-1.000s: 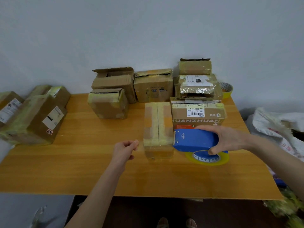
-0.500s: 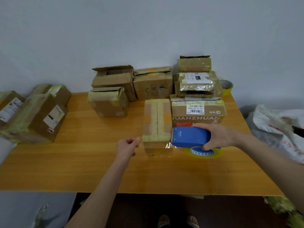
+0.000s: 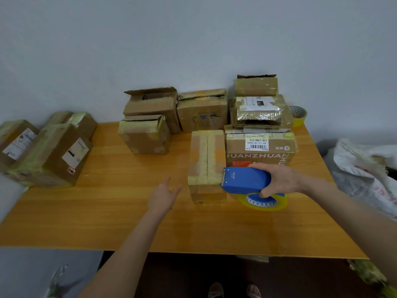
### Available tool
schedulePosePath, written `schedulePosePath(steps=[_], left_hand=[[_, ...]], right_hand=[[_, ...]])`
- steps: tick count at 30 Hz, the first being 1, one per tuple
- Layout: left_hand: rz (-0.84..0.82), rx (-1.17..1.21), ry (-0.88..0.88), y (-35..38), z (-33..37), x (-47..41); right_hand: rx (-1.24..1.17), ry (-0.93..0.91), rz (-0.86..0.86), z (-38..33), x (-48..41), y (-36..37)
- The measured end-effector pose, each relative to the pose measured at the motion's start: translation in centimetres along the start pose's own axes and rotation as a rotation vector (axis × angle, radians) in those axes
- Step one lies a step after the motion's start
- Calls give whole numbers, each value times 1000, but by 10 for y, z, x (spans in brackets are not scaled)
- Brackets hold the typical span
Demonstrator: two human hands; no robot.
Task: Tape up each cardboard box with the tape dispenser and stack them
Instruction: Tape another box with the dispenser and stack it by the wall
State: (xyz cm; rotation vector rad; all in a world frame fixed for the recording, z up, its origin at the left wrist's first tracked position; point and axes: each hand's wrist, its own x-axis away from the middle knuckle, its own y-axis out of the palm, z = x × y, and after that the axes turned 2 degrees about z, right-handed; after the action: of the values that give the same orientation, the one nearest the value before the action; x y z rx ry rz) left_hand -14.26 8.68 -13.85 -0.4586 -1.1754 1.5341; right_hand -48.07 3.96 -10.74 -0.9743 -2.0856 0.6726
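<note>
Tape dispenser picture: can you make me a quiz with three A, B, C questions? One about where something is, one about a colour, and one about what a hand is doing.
1. Where is the tape dispenser?
A. At the near right corner of the narrow box
B. On the floor
C. On top of the back stack

2. What colour is its body?
A. Red
B. Blue
C. Green

3. What is the left hand doing?
A. Gripping a box
B. Holding scissors
C. Open, holding nothing

Answers:
1 A: its front edge meets the narrow box's near right corner, and the right hand grips it.
2 B: the casing is plainly blue.
3 C: the fingers are straight, beside the box.
</note>
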Motion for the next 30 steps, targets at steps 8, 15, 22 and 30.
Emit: schedulePosePath(steps=[8, 15, 22, 30], left_hand=[[41, -334, 841, 39, 52, 40], [15, -550, 858, 44, 39, 30], [4, -536, 847, 43, 41, 30], [-11, -504, 833, 42, 44, 31]], right_hand=[[33, -49, 42, 2, 5, 1], [-28, -68, 40, 19, 12, 1], [-84, -18, -10, 38, 31, -15], [312, 60, -69, 8, -4, -3]])
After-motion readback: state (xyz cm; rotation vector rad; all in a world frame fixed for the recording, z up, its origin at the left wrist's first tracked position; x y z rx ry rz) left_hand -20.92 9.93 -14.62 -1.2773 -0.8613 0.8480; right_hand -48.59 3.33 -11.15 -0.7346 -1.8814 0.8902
